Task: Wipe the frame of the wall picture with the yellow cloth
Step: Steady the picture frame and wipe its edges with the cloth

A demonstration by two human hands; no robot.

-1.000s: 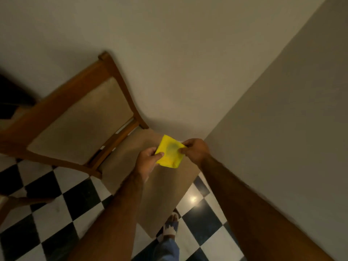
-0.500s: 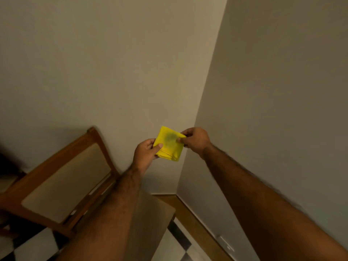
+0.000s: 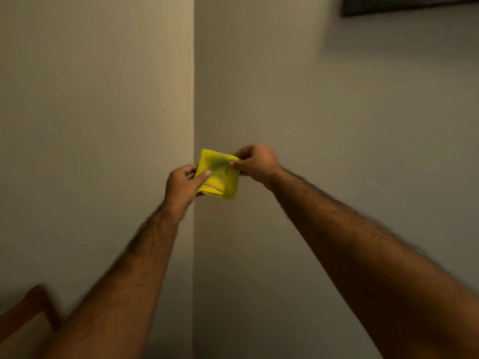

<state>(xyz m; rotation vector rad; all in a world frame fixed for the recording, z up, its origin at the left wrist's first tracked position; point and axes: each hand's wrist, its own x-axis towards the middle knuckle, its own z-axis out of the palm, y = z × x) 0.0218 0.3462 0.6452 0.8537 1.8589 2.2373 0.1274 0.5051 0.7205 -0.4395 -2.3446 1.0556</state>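
Cloth (image 3: pixel 217 174) folded, pinched at both sides by left hand (image 3: pixel 181 187) and right hand (image 3: pixel 255 163), held out before the wall corner. Picture frame (image 3: pixel 404 5) well above and right of cloth, untouched. Step: prep. Next: raise cloth to frame.

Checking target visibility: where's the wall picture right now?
Head view: only the dark lower edge of the wall picture shows, top right corner on the right-hand wall, well above the yellow cloth.
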